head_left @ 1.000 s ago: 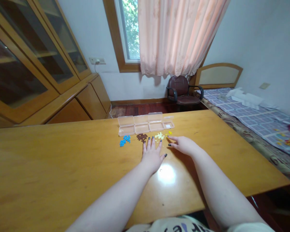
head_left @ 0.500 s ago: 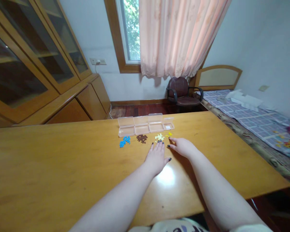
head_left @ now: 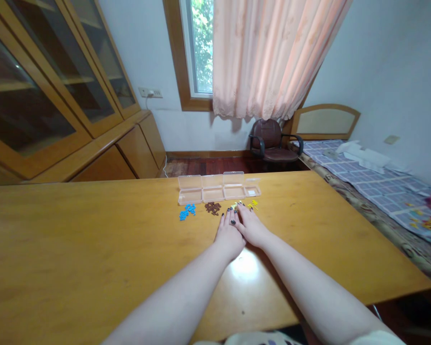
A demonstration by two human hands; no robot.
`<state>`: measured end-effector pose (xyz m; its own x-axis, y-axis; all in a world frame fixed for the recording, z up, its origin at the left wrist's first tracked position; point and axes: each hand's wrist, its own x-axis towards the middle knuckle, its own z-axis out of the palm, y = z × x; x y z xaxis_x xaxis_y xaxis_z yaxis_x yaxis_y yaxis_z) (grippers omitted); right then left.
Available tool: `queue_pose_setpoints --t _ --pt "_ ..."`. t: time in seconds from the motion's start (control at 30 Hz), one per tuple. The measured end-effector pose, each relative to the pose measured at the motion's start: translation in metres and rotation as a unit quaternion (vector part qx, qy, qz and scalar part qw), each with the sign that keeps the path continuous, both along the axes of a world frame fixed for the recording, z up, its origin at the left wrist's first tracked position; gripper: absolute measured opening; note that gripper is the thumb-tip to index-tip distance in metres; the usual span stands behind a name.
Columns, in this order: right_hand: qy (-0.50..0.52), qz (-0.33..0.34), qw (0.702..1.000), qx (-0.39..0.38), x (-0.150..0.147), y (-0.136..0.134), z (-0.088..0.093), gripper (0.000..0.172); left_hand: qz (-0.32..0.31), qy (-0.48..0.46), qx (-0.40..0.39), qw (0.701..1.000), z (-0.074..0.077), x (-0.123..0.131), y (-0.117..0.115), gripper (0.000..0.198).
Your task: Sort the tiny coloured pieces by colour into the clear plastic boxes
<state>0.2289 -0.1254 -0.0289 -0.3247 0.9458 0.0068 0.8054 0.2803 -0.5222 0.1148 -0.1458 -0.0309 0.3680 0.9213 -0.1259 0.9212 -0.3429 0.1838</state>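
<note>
My left hand [head_left: 229, 239] lies flat on the table, palm down, fingers stretched toward a pile of small cream pieces [head_left: 233, 206]. My right hand [head_left: 254, 229] is beside it with fingers extended, its thumb over the left hand. Its fingertips reach the cream pieces and partly cover them. Just right of those fingertips lie a few small yellow pieces [head_left: 255, 204]. Farther left are a brown pile [head_left: 212, 208] and a blue pile [head_left: 187, 211] of little pieces. I cannot make out the exact kind of piece. Neither hand visibly holds anything.
Behind the piles stands a row of clear plastic boxes [head_left: 213, 193] with lids raised, along the far part of the wooden table [head_left: 93, 249]. Beyond the table are a brown armchair [head_left: 273, 141], a glass-door cabinet [head_left: 64, 72] and, at right, a bed [head_left: 359, 163].
My right hand has moved left from beside the yellow pieces to the cream pile, its thumb now over my left hand. The left hand stays nearly in place. The view has shifted slightly.
</note>
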Motion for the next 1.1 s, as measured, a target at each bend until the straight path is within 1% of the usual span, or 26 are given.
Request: queue_pose_setpoints --t 0.03,0.1,0.2,0.37,0.47,0.6,0.7,0.83,0.93,1.0,1.1 --pt "0.0 0.001 1.0 0.001 0.001 0.002 0.0 0.064 -0.01 -0.007 0.009 1.0 -0.001 -0.002 0.003 0.074" --pt "0.003 0.004 1.0 0.004 0.004 0.004 0.0 0.066 -0.012 -0.014 0.021 1.0 -0.003 -0.004 0.006 0.072" --pt "-0.006 0.001 1.0 0.003 0.01 0.002 0.0 0.067 0.006 -0.011 0.024 1.0 -0.007 -0.004 0.001 0.072" --pt "-0.049 -0.033 0.998 -0.007 0.013 0.003 -0.003 0.072 0.01 -0.005 0.039 0.999 -0.011 -0.001 -0.01 0.071" --pt "-0.064 -0.041 0.997 0.0 0.016 0.01 -0.004 0.073 0.017 -0.001 0.044 0.999 -0.012 0.0 -0.01 0.073" --pt "-0.075 -0.052 0.996 0.003 0.022 0.017 -0.003 0.07 0.021 -0.004 0.044 0.999 -0.013 0.0 -0.008 0.076" --pt "-0.097 -0.066 0.993 -0.002 0.02 0.012 0.001 0.073 0.021 -0.005 0.044 0.999 -0.013 0.0 -0.008 0.076" --pt "-0.128 -0.073 0.989 -0.023 0.012 -0.003 0.005 0.08 0.017 -0.001 0.036 0.999 -0.012 -0.002 -0.008 0.075" --pt "-0.142 -0.086 0.986 -0.035 0.012 -0.006 0.005 0.08 0.014 -0.003 0.036 0.999 -0.011 -0.004 -0.005 0.075" --pt "-0.147 -0.095 0.984 -0.034 0.016 -0.003 0.004 0.08 0.012 -0.009 0.041 0.999 -0.01 -0.006 0.0 0.073" --pt "-0.143 -0.089 0.985 -0.024 0.024 0.004 0.003 0.076 0.003 -0.022 0.044 0.999 -0.01 -0.009 0.008 0.069"
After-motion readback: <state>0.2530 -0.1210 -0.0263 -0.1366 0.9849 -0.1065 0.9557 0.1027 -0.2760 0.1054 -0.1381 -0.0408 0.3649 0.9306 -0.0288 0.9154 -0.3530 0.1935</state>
